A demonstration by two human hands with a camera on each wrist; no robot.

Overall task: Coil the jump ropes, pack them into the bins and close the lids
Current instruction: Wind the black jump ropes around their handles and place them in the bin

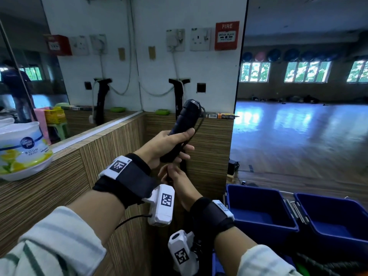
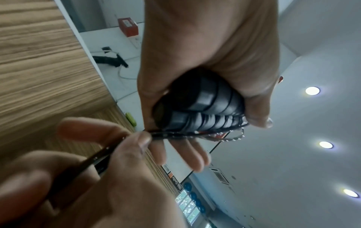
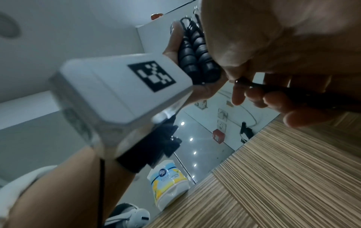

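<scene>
Two blue bins [image 1: 261, 211] open, unfilled; left hand [image 1: 165, 145] grips handles [image 1: 184, 124]; right hand [image 1: 179, 182] pinches rope [image 2: 175, 133].

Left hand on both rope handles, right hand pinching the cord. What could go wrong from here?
1. The left hand grips the two handles with some fingers loose; a tug by the right hand on the cord might slip one out.
2. Loose cord loops near the handle tops may tangle.
3. The cord's hanging end is out of view and might snag near the bins.
</scene>
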